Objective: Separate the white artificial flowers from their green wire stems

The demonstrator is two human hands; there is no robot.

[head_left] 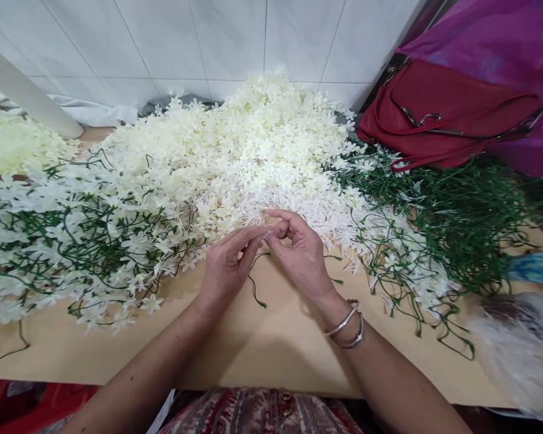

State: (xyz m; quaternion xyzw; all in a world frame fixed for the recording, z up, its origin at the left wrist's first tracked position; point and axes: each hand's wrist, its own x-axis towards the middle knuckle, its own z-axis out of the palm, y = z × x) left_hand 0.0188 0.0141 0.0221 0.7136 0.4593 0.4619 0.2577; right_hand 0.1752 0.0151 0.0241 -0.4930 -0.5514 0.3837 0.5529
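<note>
Close over the bench, it's all fingertip work: left grip narrow, right grip narrow too, both pinched on one tiny white piece right where they meet. So small, that piece; its exact shape is hard to make out! Just beneath the two grips, a dark green stem curls down, and whether it's held or lying loose I cannot tell. Straight beyond the grips, what a bank: pale artificial flowers piled before the tiled wall, thin white stalks fanned toward the fingers. Out left of the grips, white blossoms on green stems; farther off that side, a white tube. Over to the right, more white blooms, then a thick mass of green stalks, a red handbag slouched behind, purple sheeting behind that. Nearer on the right, a plastic bag and a blue-and-white packet, its face too blurred to read. Silver bangles ring the wrist below the right grip.
</note>
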